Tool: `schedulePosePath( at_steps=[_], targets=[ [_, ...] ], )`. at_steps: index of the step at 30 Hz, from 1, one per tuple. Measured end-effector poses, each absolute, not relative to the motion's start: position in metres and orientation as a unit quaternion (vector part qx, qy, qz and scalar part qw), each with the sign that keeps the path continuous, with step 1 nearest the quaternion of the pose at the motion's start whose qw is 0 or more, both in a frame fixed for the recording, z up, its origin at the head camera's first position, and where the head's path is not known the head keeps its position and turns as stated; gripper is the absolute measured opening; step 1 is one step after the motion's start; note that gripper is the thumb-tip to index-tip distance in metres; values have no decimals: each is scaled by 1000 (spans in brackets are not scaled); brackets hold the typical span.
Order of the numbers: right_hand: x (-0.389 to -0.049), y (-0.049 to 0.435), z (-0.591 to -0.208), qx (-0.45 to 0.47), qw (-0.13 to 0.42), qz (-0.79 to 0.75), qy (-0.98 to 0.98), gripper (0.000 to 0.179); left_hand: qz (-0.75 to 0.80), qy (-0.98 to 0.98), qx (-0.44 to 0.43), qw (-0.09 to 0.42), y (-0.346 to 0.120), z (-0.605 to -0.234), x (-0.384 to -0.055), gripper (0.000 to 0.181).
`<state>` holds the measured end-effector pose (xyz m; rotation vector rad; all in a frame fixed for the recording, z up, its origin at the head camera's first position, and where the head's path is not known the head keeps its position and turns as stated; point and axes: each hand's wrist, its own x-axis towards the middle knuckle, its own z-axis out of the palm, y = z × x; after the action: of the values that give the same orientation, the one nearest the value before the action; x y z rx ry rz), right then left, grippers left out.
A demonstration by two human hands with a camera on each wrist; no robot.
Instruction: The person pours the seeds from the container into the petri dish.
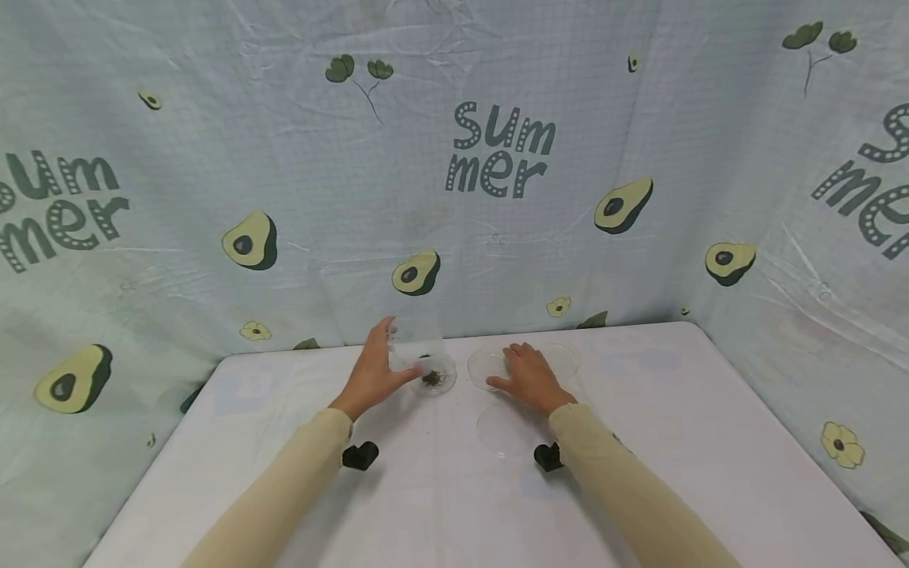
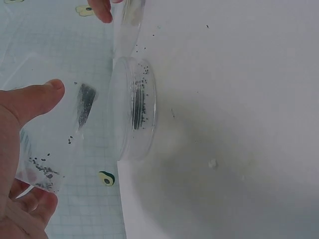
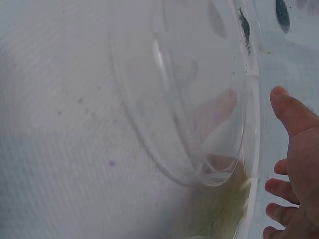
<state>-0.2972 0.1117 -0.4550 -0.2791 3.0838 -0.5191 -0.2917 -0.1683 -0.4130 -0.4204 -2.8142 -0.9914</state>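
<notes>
My left hand [image 1: 376, 369] grips a clear plastic container [image 2: 56, 142], thumb on one side and fingers on the other. Dark, seed-like bits cling inside it; whether it is a bag or a cup, I cannot tell. Just beside it sits a round petri dish [image 1: 442, 380] with a small heap of the same dark bits. My right hand [image 1: 529, 377] hovers over or touches a second clear dish [image 1: 484, 371], its fingers spread. In the right wrist view the fingers [image 3: 281, 189] stand apart with nothing visible between them.
Another clear round dish [image 1: 564, 361] lies right of my right hand. Nearer to me is a flat clear disc [image 1: 503, 432]. Stray dark specks lie on the white table [image 1: 440, 505] around the dish. A patterned curtain [image 1: 341, 197] hangs behind the table's far edge.
</notes>
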Motion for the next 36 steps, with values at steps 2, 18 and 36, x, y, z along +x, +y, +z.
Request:
schedulePosePath(
  at_steps=[2, 18, 36],
  targets=[
    [-297, 113, -456, -90, 1, -165, 982, 77, -326, -932, -142, 67, -165, -412, -293, 103],
    [-300, 116, -459, -95, -5, -138, 986, 78, -323, -931, -156, 67, -145, -407, -300, 100],
    [-299, 115, -454, -89, 10, -153, 984, 76, -303, -932, -180, 87, -129, -405, -308, 99]
  ],
)
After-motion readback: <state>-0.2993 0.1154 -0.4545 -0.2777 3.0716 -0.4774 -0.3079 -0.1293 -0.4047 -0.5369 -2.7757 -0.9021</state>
